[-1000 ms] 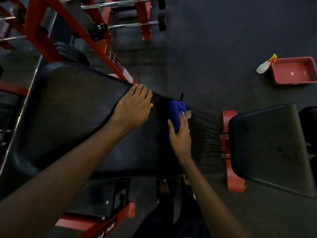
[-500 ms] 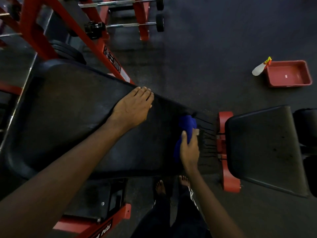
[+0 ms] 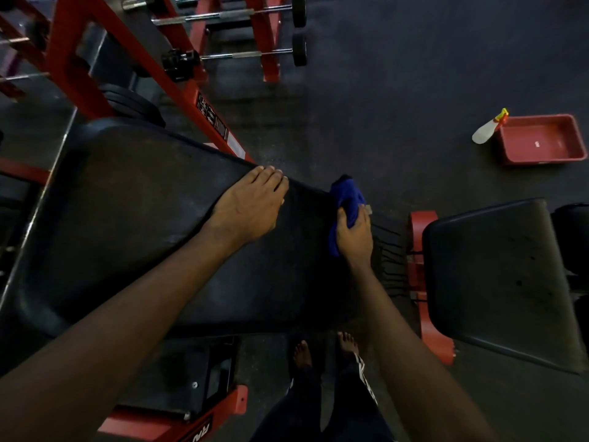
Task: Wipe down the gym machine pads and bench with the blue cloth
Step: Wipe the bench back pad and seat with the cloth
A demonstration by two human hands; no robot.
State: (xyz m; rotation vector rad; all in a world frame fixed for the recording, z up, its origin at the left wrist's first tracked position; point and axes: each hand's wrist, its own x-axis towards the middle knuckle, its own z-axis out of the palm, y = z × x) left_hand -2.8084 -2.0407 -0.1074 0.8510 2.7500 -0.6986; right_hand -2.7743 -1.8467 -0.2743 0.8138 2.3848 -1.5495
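A long black bench back pad (image 3: 134,218) fills the left and middle of the view. My left hand (image 3: 250,207) lies flat on its far edge with straight fingers. My right hand (image 3: 355,232) grips the bunched blue cloth (image 3: 345,199) and holds it against the pad's narrow right end, near the far edge. A separate black seat pad (image 3: 497,275) sits to the right, joined by a red bracket (image 3: 420,275).
A red tray (image 3: 541,140) and a white spray bottle (image 3: 486,130) lie on the dark floor at the right. Red machine frame (image 3: 134,62) and barbell racks (image 3: 261,36) stand behind the bench. My bare feet (image 3: 322,349) are below the pad.
My right hand has carried the cloth from the pad's right end back up towards its far edge. My left hand has stayed flat in the same place.
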